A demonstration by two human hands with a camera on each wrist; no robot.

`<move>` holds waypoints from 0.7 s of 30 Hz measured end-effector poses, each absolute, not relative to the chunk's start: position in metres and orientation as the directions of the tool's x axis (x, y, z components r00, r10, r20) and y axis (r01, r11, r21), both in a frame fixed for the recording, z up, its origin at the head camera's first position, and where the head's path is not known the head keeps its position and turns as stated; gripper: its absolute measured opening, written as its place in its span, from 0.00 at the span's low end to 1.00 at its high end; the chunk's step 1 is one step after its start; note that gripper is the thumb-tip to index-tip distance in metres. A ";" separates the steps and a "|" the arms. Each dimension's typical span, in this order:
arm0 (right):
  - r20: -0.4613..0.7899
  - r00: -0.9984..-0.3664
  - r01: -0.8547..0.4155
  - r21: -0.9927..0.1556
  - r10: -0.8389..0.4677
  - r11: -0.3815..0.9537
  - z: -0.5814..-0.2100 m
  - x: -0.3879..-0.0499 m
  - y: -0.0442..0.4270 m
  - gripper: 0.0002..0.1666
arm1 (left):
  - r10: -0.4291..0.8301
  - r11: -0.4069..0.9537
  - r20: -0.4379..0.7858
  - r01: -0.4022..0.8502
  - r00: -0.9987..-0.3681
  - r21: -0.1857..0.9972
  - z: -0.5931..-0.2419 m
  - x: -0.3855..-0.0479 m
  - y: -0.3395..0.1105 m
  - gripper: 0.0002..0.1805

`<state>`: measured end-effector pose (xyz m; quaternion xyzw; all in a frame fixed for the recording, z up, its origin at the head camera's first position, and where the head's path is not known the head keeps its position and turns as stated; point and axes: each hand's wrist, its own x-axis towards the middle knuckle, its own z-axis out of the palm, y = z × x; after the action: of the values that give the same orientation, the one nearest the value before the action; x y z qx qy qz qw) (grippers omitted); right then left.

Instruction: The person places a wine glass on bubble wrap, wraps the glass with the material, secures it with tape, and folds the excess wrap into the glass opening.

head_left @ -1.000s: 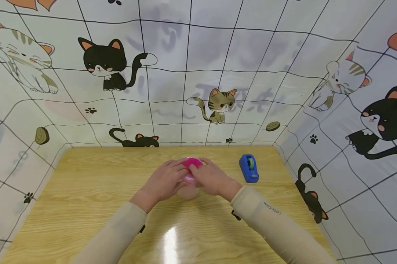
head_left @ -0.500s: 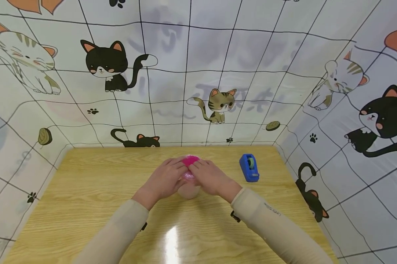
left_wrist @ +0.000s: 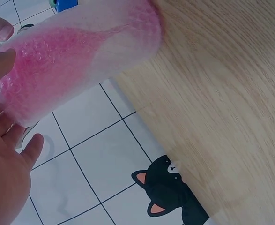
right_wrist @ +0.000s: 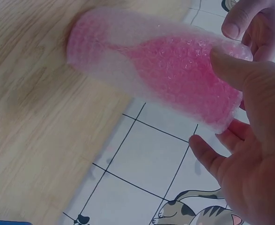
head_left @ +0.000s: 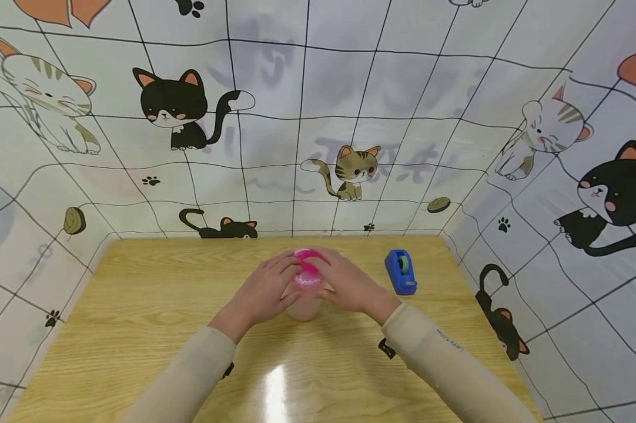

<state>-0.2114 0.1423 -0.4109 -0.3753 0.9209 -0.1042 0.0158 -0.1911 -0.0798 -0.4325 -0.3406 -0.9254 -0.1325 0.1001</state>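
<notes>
A pink goblet-shaped glass (head_left: 307,280) in a sleeve of clear bubble wrap (right_wrist: 121,28) stands upright on the table. Through the wrap, its wide bowl shows at the top with a narrow stem below. My left hand (head_left: 262,291) holds the upper end from the left, thumb on the near side. From the right, my right hand (head_left: 344,281) grips the same end, its thumb pressed on the wrap in the right wrist view. Fingers of both hands curve round the top rim. Their tips on the far side are partly hidden.
A blue tape dispenser (head_left: 401,272) with a roll in it stands at the back right of the wooden table (head_left: 164,294). Cat-patterned sheeting (head_left: 275,141) rises behind the table and along both sides.
My right hand has shifted slightly right and its fingers arch more, so more pink shows between the hands. My left hand stays nearly in place; the wrapped glass still stands there.
</notes>
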 end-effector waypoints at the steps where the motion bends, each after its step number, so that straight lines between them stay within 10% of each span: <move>1: 0.047 -0.720 -0.684 -0.213 -0.692 0.697 -0.411 -0.212 0.143 0.46 | 0.603 0.730 0.281 0.658 -0.747 0.183 -0.432 -0.191 -0.080 0.25; 21: 0.045 -0.761 -0.619 -0.348 -0.648 0.704 -0.409 -0.223 0.154 0.48 | 0.521 0.741 0.320 0.605 -0.791 0.291 -0.437 -0.195 -0.089 0.39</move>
<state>-0.2227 0.1539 -0.4087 -0.3435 0.9221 -0.1737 0.0404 -0.1945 -0.0885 -0.4368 -0.3039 -0.9265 -0.1931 0.1091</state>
